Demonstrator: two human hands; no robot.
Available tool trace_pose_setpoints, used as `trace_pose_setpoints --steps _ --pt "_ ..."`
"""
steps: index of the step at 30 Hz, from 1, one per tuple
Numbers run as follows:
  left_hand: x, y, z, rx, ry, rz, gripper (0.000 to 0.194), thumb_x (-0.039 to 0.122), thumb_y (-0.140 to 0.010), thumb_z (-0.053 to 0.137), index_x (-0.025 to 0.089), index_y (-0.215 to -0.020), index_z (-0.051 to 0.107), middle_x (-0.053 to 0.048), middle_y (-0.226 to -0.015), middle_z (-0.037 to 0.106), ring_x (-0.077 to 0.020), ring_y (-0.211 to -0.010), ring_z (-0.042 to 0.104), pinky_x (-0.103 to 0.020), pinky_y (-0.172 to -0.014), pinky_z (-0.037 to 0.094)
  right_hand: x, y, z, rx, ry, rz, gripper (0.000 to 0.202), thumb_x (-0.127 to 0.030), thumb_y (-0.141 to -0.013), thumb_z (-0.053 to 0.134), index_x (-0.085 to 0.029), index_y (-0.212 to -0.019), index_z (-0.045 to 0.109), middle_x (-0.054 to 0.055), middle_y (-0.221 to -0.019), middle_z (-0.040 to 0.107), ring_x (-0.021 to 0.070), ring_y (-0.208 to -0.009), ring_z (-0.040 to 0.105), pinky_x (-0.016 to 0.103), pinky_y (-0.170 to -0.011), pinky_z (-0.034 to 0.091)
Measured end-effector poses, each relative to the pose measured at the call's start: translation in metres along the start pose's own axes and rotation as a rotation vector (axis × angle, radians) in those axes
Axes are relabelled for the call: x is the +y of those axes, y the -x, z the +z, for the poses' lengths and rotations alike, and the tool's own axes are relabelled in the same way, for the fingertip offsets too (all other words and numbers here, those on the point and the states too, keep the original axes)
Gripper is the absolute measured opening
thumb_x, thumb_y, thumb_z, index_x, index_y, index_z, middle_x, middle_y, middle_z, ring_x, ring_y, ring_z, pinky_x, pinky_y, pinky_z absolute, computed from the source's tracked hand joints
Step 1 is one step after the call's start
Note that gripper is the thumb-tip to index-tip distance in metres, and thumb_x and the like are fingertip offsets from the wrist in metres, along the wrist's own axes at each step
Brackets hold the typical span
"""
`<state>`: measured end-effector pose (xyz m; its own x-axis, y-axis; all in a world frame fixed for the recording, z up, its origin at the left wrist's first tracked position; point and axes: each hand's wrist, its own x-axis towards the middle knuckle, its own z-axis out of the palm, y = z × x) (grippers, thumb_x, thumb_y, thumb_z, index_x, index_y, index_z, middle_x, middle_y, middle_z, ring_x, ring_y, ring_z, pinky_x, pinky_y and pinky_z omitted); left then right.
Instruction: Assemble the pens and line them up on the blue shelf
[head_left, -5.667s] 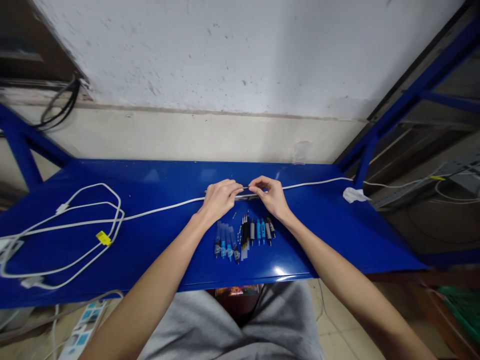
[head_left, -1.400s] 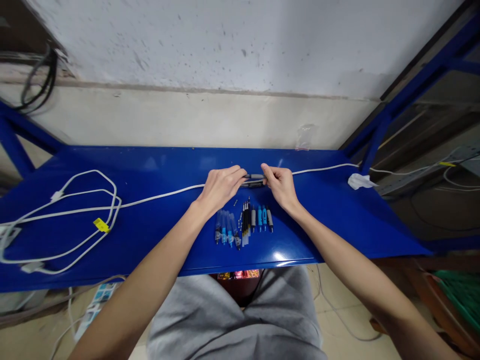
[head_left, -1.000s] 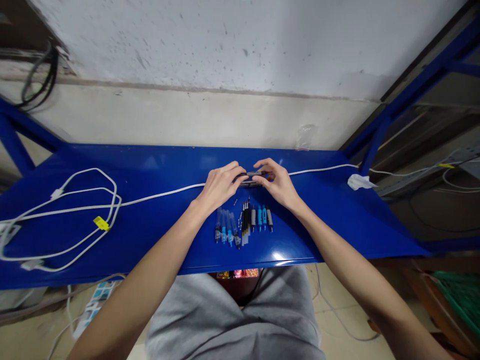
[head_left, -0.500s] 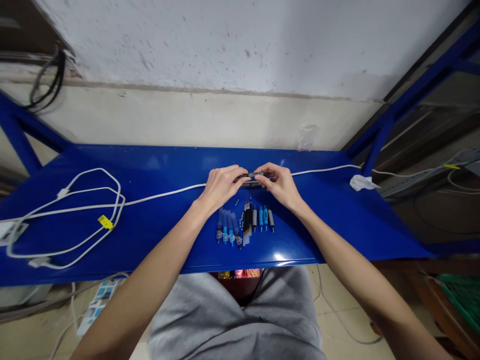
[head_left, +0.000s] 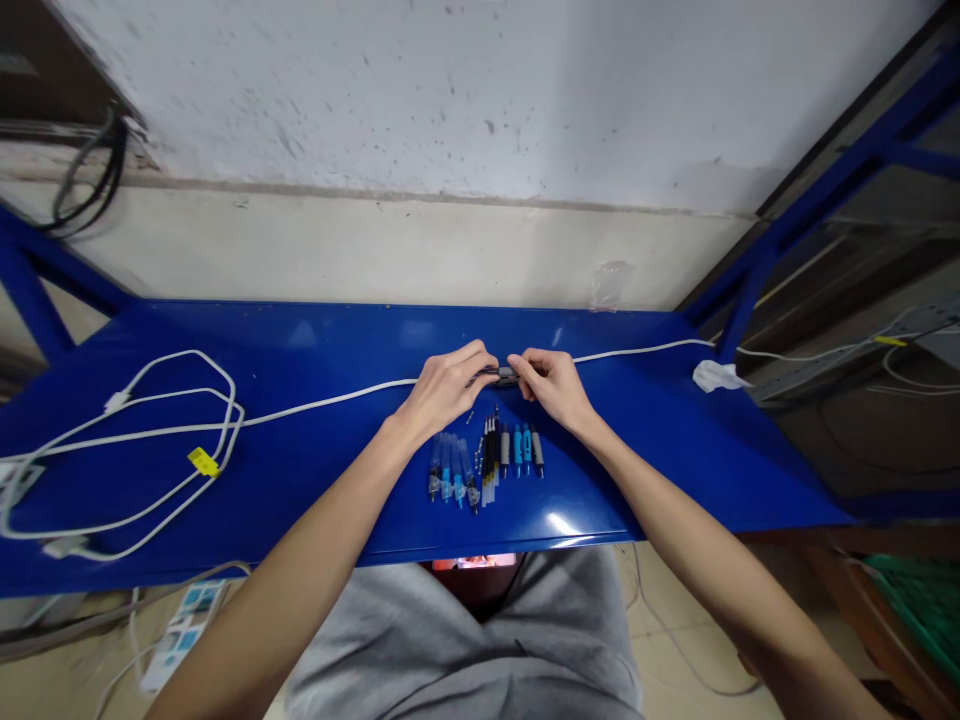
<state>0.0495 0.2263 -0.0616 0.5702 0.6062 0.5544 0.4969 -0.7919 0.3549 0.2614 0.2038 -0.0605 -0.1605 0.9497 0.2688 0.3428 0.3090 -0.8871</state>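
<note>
Pen at frame centre, held lengthwise: left hand nearly closed around one end, right hand pinching the other.

On our surface, the barrels lie left of the refills, the grips just to their right, with a looped cable at far left and a crumpled tissue at far right.

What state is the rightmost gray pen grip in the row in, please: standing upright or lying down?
Lying down: the gray pen grip rests lengthwise on the blue table, beside a blue grip.
</note>
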Motion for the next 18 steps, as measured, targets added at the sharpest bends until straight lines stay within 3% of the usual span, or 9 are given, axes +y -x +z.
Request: trace_pose_setpoints --steps 3,8,14,18 --pt "-0.0007 0.0009 0.0013 0.001 -0.029 0.000 0.013 0.023 -0.103 0.057 0.019 -0.108 0.068 -0.004 -0.102 0.067 -0.0125 -0.078 0.063 -0.024 -0.067 0.044 -0.0001 0.0005 0.0009 -0.004 0.085 0.009 0.059 -0.059 -0.102 0.049 -0.019 -0.060 0.059 -0.002 -0.048 0.053 0.0110 -0.047 0.046 0.027 -0.056 0.037" --pt "-0.0073 0.0014 0.0044 0.096 0.016 -0.038 0.012 0.024 -0.101 0.061 0.019 -0.107 0.070 -0.004 -0.100 0.064 -0.0127 -0.079 0.063 -0.024 -0.069 0.047 0.0018 -0.0015 0.0022 -0.001 -0.028 -0.067 0.031 -0.050 -0.090 0.072 -0.019 -0.099 0.069 0.001 -0.084 0.071 0.0150 -0.071 0.064 0.025 -0.065 0.046" --pt "-0.0055 0.0021 0.0048 0.099 0.073 -0.002 0.019 0.028 -0.105 0.054 0.018 -0.110 0.070 -0.005 -0.101 0.061 -0.0128 -0.081 0.063 -0.025 -0.073 0.049 -0.0004 0.0000 -0.0027 0.021 0.019 -0.049 0.033 -0.050 -0.092 0.070 -0.017 -0.086 0.071 -0.003 -0.062 0.059 0.0131 -0.056 0.052 0.026 -0.058 0.038" --pt "-0.0056 0.0015 0.0042 0.120 0.083 0.023 0.019 0.028 -0.105 0.055 0.017 -0.104 0.070 -0.006 -0.099 0.060 -0.0126 -0.078 0.063 -0.025 -0.070 0.049 -0.0016 -0.0002 -0.0060 0.000 0.175 -0.109 0.036 -0.049 -0.098 0.063 -0.017 -0.085 0.073 -0.001 -0.068 0.062 0.0124 -0.059 0.047 0.026 -0.060 0.033"
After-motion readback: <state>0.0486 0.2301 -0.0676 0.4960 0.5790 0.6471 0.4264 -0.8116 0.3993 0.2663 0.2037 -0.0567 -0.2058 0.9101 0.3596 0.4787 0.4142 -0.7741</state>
